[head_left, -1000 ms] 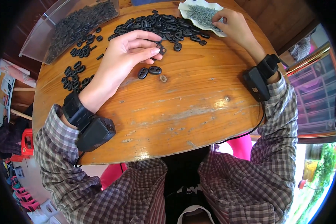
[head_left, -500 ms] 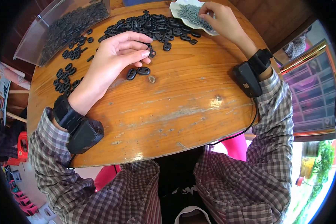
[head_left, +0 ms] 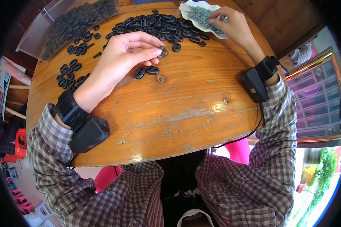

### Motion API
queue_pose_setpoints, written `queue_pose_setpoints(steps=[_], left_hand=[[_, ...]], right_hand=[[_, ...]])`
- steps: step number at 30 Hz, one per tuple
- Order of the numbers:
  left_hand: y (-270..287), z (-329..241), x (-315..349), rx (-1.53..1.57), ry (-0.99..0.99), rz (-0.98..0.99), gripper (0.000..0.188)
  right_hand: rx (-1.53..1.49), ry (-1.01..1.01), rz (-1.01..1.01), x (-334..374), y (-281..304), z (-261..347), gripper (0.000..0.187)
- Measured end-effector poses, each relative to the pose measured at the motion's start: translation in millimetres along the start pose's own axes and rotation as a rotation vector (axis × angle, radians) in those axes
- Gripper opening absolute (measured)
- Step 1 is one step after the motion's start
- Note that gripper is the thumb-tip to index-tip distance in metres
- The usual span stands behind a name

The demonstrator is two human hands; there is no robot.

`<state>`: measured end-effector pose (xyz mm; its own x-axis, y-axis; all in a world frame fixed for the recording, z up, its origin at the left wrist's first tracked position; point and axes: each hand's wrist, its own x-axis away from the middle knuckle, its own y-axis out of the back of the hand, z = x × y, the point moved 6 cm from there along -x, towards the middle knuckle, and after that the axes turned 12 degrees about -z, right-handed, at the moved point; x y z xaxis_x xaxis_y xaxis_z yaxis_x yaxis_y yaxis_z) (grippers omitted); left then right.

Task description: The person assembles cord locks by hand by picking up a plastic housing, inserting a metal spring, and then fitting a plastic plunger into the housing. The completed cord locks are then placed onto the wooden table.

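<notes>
My left hand [head_left: 121, 55] is closed, pinching a small black plastic cord-lock piece [head_left: 163, 52] between thumb and forefinger above the table. Just below its fingers, two black oval two-holed cord locks [head_left: 152, 70] lie side by side on the wood. At the far right, my right hand [head_left: 235, 29] is over a white wavy-edged dish [head_left: 220, 36] of small grey metal pieces [head_left: 201, 15] that look like springs. Its thumb and forefinger are drawn together at the pieces. Whatever lies between those fingertips is too small to make out.
A large pile of black cord-lock parts [head_left: 155, 26] spreads over the far side of the round wooden table [head_left: 170, 113]. A clear plastic bin [head_left: 30, 41] of more parts stands far left. Smaller clusters [head_left: 69, 73] lie beside my left forearm. A cable [head_left: 254, 132] hangs from my right wrist device.
The whole view has shifted slightly, putting the table's things further right. My left hand still holds the black piece, now showing more beyond its fingertips. My right hand stays at the dish.
</notes>
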<state>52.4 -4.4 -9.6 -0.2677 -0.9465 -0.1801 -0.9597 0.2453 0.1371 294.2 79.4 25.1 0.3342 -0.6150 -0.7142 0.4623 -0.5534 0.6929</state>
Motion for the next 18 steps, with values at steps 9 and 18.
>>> queue_pose_setpoints(steps=[9,18], left_hand=[[-2.1,0.7,0.3,-0.031,-0.002,0.024,0.019],[-2.7,0.0,-0.2,-0.043,0.005,0.018,0.018]], right_hand=[[-0.045,0.100,0.009,-2.1,-17.3,-9.3,0.012],[-0.081,0.093,0.016,-3.4,-16.0,-1.7,0.011]])
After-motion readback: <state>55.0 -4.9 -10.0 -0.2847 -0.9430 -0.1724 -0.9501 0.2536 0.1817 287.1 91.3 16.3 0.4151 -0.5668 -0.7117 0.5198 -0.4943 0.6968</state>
